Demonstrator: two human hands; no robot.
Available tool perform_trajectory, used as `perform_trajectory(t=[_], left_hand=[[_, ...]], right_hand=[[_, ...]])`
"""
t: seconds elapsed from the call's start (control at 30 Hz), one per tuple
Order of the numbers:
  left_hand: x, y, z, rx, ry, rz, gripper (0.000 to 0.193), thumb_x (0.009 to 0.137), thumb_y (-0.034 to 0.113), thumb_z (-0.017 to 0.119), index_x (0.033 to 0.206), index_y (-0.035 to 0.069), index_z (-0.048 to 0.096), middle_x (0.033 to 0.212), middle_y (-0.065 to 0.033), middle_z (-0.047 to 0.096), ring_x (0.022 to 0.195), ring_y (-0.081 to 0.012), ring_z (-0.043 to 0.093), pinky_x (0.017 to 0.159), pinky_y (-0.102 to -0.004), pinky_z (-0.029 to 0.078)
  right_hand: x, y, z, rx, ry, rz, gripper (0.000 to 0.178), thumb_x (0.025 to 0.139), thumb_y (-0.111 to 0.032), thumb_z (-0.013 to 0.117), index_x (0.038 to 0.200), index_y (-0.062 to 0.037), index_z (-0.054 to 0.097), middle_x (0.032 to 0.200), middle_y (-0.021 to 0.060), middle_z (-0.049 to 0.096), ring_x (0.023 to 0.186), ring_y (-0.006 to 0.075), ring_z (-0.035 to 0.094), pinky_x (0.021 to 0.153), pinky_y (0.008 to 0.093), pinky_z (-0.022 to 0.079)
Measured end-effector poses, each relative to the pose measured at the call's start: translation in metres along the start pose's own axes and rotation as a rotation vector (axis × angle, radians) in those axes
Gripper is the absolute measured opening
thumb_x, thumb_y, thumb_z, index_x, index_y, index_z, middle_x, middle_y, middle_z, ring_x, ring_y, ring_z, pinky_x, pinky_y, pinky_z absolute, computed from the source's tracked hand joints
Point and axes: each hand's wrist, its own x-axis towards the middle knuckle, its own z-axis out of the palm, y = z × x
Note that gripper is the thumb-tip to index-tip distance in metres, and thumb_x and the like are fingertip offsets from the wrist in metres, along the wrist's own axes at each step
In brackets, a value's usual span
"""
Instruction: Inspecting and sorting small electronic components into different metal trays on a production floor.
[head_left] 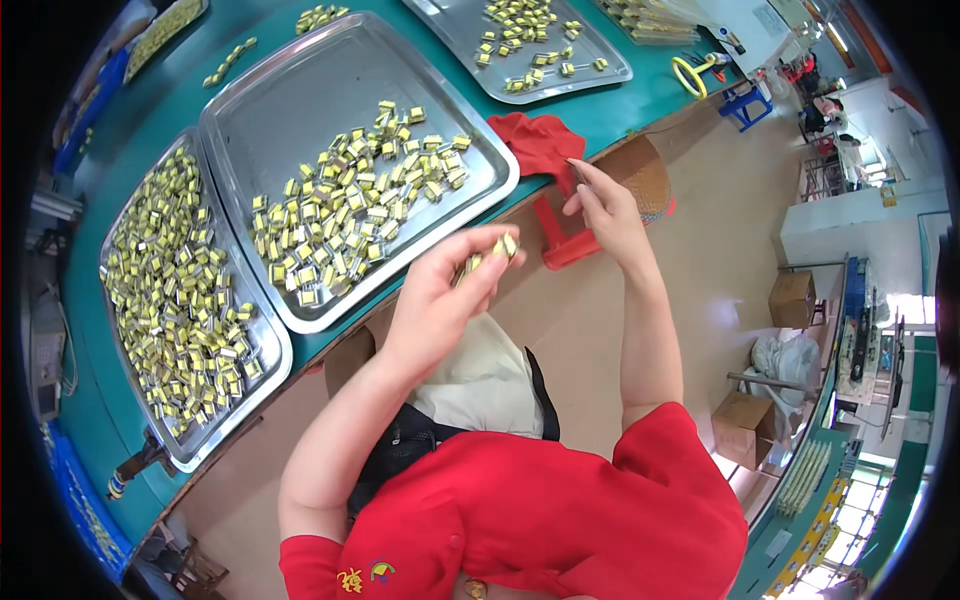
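My left hand (450,290) is closed around a few small yellow-and-silver transformers (508,246), one of them showing at the fingertips. It is just off the front rim of the middle metal tray (300,95), where many more of these transformers (345,190) lie in a loose heap. To the right, my right hand (607,208) pinches thumb and fingers together beside a red cloth (540,140) at the table edge. Something thin and dark shows at its fingertips, too small to name.
A second metal tray (275,350), thickly covered with transformers, overlaps the table's left edge. Another tray (600,80) with fewer pieces lies at the back right. Yellow-handled scissors (690,75) rest on the green table (440,40). Beyond the edge stands a red stool (575,248).
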Motion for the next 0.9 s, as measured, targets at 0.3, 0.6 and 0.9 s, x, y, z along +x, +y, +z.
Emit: perform_trajectory(t=[0.3,0.6,0.9], left_hand=[[0.135,0.011,0.023,-0.292,0.111,-0.106,0.014,0.090,0.012,0.055,0.092,-0.002,0.058,0.079,-0.0019,0.054,0.062,-0.0062,0.042,0.051,-0.0187,0.033],[0.155,0.004,0.033,-0.288,0.276,-0.125,0.016,0.089,0.009,0.056,0.096,-0.005,0.055,0.087,-0.0064,0.056,0.071,-0.0089,0.049,0.054,-0.0196,0.039],[0.159,0.008,0.020,-0.358,0.194,-0.094,0.016,0.090,0.008,0.055,0.099,-0.005,0.056,0.090,-0.0073,0.057,0.069,-0.0074,0.047,0.054,-0.0189,0.038]], right_hand=[[0.004,0.014,0.015,-1.035,0.402,-0.449,0.051,0.073,0.002,0.053,0.121,-0.0156,0.057,0.073,0.0058,0.051,0.067,0.0219,0.052,0.060,0.0345,0.046],[-0.008,0.031,-0.007,-1.156,0.429,-0.489,0.056,0.069,0.002,0.055,0.121,-0.0168,0.057,0.070,0.0026,0.047,0.067,0.0196,0.050,0.060,0.0335,0.045],[-0.019,0.038,-0.017,0.014,0.260,-0.029,0.028,0.089,-0.002,0.050,0.117,0.0031,0.054,0.092,0.0061,0.065,0.088,0.0108,0.059,0.079,0.0250,0.046]])
